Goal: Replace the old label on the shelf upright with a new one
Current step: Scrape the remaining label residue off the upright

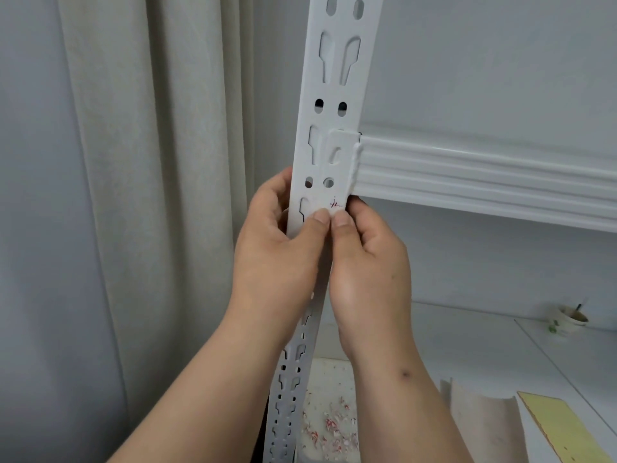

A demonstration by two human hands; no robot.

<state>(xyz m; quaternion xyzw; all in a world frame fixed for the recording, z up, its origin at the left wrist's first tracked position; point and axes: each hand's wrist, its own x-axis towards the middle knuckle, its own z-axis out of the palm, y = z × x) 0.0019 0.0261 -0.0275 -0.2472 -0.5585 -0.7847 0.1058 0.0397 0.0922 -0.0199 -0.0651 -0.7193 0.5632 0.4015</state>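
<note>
A white slotted shelf upright (337, 95) runs from top to bottom through the middle of the view. A white label (334, 205) with small red marks lies on its face just below the beam joint. My left hand (283, 248) wraps round the upright's left edge, its thumb pressing the label's lower edge. My right hand (367, 262) grips the upright's right edge, with its thumb beside the left thumb on the label. Both hands hide the label's lower part.
A white shelf beam (484, 182) runs right from the upright. A pale curtain (150, 195) hangs at the left. Below are a white surface with red and white scraps (330, 426), a yellow sheet (567, 429), and a small paper cup (569, 320) at the far right.
</note>
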